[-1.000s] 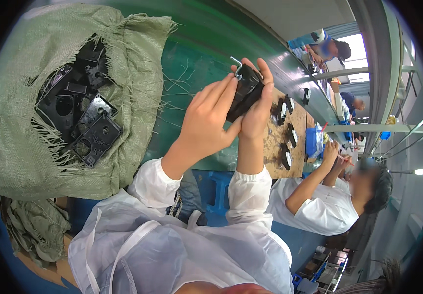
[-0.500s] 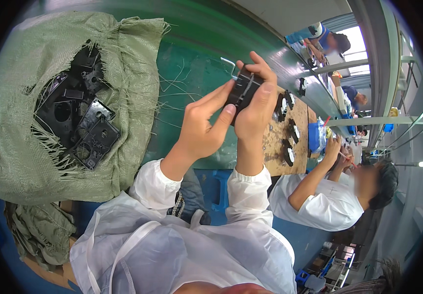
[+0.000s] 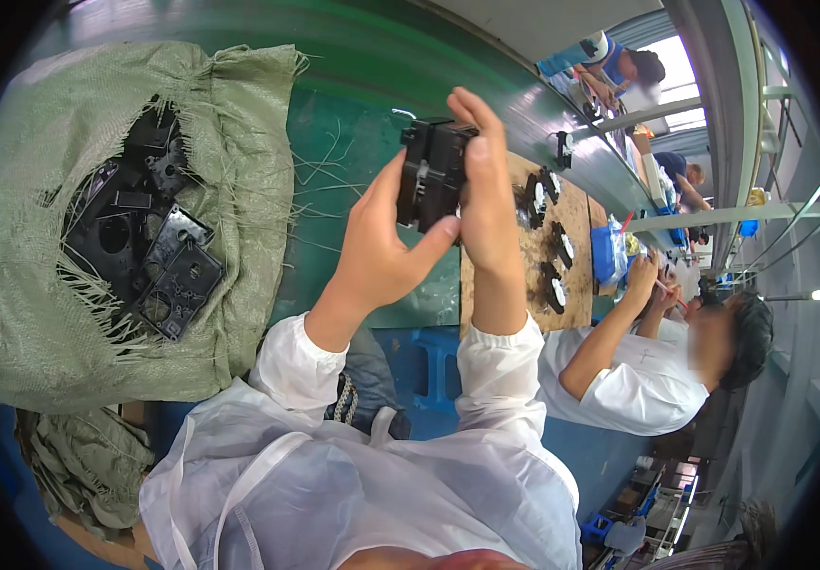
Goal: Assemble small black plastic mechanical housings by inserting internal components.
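I hold a black plastic part (image 3: 432, 171) up in front of me over the green table (image 3: 353, 114) with both hands. My left hand (image 3: 381, 252) grips it from the left and below, thumb pressed on its lower edge. My right hand (image 3: 486, 190) wraps its right side, fingers curled over the top. A short wire sticks out at the part's upper left. Both forearms wear white sleeves.
A torn green woven sack (image 3: 96, 237) full of black plastic parts (image 3: 144, 247) lies at the left. A brown board (image 3: 547, 252) with several black parts sits at the right. A person in white (image 3: 647, 370) works beside it; more people sit further back.
Both hands have turned the black part and lifted it slightly; it now faces me more squarely. The sack and board stay in place.
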Tool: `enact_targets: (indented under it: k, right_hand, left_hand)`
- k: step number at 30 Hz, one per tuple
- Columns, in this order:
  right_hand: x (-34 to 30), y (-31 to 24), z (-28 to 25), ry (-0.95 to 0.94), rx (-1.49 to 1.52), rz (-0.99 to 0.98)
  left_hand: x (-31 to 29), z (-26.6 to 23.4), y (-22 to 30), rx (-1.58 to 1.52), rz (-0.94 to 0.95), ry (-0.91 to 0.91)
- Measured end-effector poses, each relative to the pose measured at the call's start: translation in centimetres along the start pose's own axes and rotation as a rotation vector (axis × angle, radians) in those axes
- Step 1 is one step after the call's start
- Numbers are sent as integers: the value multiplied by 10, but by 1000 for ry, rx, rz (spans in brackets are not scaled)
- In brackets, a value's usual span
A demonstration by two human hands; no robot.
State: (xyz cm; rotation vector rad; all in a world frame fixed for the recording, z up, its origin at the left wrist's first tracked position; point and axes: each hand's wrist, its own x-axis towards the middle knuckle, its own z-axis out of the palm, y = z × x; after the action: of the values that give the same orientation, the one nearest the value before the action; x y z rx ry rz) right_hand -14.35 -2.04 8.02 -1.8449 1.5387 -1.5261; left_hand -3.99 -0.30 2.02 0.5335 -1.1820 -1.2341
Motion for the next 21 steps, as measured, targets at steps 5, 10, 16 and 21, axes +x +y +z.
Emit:
enact_targets:
  k: [5,10,16,21]
  right_hand:
    - [5,-9,-2,230,535,339]
    - [1,29,-14,188,283,188]
    - [-2,32,0,263,340,157]
    - [-4,30,2,219,588,85]
  left_hand:
    - [3,0,-2,333,291,5]
    - [0,10,-8,396,201,7]
    - [0,5,-12,462,270,38]
    - [1,1,-12,499,380,38]
